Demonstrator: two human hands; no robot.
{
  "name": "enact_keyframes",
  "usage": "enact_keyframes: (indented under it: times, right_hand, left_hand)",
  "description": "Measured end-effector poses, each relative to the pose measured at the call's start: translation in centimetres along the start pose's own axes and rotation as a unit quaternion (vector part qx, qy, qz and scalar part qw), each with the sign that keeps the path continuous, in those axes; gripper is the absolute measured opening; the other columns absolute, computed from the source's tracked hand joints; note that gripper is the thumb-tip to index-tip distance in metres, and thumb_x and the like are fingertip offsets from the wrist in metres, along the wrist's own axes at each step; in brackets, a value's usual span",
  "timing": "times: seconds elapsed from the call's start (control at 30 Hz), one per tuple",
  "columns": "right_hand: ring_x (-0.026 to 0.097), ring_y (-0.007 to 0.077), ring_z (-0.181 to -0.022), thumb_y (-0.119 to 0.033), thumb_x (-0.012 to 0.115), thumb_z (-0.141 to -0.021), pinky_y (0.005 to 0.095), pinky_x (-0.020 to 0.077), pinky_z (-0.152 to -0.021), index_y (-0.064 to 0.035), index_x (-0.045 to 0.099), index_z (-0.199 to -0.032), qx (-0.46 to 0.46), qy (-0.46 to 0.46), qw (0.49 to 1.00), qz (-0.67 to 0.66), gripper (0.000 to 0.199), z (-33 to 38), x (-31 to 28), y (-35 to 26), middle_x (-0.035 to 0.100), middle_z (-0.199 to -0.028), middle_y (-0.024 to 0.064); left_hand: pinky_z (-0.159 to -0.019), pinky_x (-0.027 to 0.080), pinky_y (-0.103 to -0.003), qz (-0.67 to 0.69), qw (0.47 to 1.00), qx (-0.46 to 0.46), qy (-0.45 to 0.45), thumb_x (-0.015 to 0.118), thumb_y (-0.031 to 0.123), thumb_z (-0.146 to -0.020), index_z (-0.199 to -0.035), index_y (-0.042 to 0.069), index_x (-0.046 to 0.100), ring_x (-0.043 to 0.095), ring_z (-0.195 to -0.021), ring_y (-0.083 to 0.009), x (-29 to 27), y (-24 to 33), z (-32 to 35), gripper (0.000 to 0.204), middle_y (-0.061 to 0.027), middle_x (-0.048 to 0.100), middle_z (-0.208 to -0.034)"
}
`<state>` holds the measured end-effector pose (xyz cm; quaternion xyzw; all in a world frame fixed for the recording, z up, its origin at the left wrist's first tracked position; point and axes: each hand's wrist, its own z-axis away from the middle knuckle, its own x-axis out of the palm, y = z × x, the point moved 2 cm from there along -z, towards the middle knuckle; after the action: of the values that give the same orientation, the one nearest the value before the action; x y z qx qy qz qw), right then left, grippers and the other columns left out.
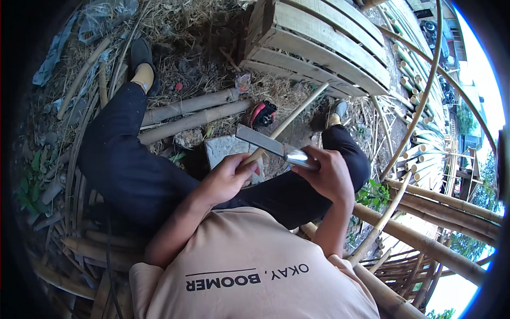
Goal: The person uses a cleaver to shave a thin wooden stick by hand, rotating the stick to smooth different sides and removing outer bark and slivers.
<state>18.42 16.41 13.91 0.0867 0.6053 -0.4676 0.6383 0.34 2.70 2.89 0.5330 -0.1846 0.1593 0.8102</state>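
The left hand [226, 178] has its fingers closed round the pale stick [298, 113]; the right grips the metal-handled blade [260, 141], crossing it. Open room lies between the legs [127, 159]; beyond, the stick's tip overlaps the edge of the wooden crate [324, 42].

Tan shirt [249, 244] — dark trousers [122, 154]

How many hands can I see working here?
2: the person's left hand grips a slim stick near the middle of the picture, and the right hand, to its right, holds a flat-bladed metal tool. No other hands show.
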Motion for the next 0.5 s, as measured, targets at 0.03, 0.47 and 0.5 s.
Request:
enact_keyframes:
  times: [0.03,0.47,0.5]
  right_hand:
    - [0.066,0.032,-0.065,-0.024,0.082,-0.077,0.0385,0.0495,-0.06,-0.0044,0.067,-0.094,0.002,0.002,1.0,0.001,0.029,0.1,0.3,0.1,0.066,-0.071,0.0138]
    - [0.065,0.0409,-0.069,-0.029,0.077,-0.081,0.0467,0.0518,-0.063,-0.0027,0.065,-0.083,0.039,0.032,0.997,0.065,0.029,-0.9,7.1,-1.3,0.064,-0.067,0.02]
    - [0.067,0.0407,-0.071,-0.027,0.078,-0.079,0.0468,0.0542,-0.067,-0.0031,0.07,-0.082,0.063,0.039,0.996,0.056,0.025,-0.9,8.1,-0.3,0.066,-0.069,0.0202]
  left_hand:
    - [-0.054,0.031,-0.02,-0.011,1.0,-0.003,0.01,0.051,0.022,-0.106,-0.1,0.005,0.058,0.035,-0.062,-0.0014,-0.1,-0.2,0.2,0.019,0.0074,0.042,-0.073]
    - [-0.052,0.039,-0.034,-0.262,0.932,0.121,0.217,0.053,0.021,-0.104,-0.087,0.001,0.054,0.048,-0.056,-0.0136,-1.3,-2.2,2.0,0.027,-0.0047,0.052,-0.064]
    - [-0.052,0.04,-0.036,-0.278,0.928,0.113,0.222,0.053,0.021,-0.104,-0.088,0.0,0.054,0.05,-0.055,-0.0179,-1.1,-2.8,1.8,0.027,-0.0079,0.053,-0.063]
